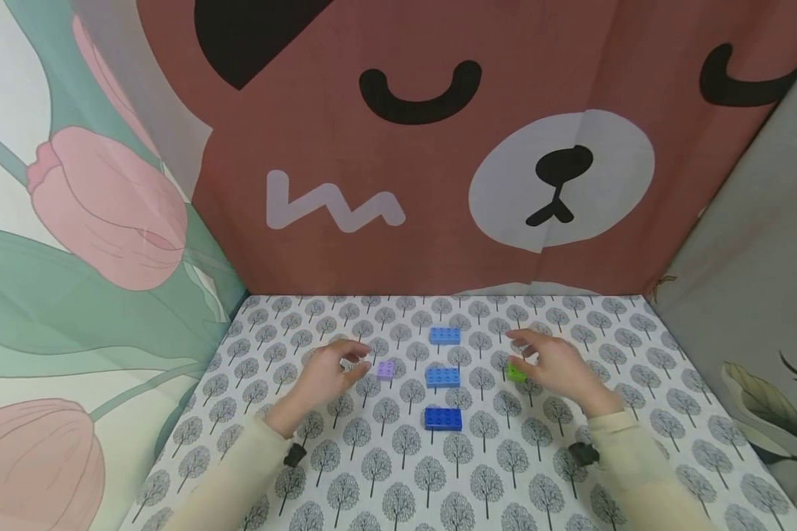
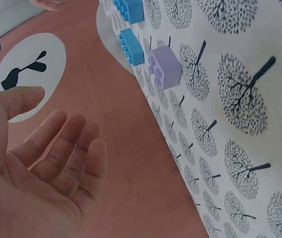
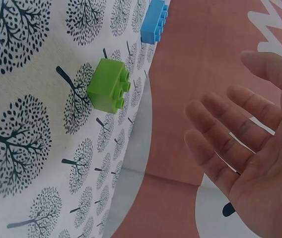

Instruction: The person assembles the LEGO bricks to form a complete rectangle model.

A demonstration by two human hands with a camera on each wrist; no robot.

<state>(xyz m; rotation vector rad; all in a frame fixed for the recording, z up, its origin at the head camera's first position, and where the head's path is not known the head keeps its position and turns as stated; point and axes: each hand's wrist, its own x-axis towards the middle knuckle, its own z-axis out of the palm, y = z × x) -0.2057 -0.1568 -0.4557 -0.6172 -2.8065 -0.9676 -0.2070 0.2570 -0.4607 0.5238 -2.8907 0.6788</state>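
My left hand (image 1: pixel 328 376) hovers over the left side of the table with loosely bent fingers and nothing in it. Just right of its fingertips sits a small purple building block (image 1: pixel 385 370). My right hand (image 1: pixel 558 369) is also empty, its fingers relaxed and apart from the thumb. A green building block (image 1: pixel 516 372) lies by its thumb, partly covered by the hand in the head view; the right wrist view shows the green block (image 3: pixel 108 85) whole. Between the hands, a light blue block (image 1: pixel 445 336), a mid-blue block (image 1: pixel 443 378) and a dark blue block (image 1: pixel 443 420) form a column.
The blocks stand on a white cloth with a tree print (image 1: pixel 405 483). Behind it rises a brown curtain with a bear face (image 1: pixel 432 258). A tulip-print curtain (image 1: pixel 106 214) borders the left, and a grey leaf-print curtain (image 1: pixel 757 258) the right.
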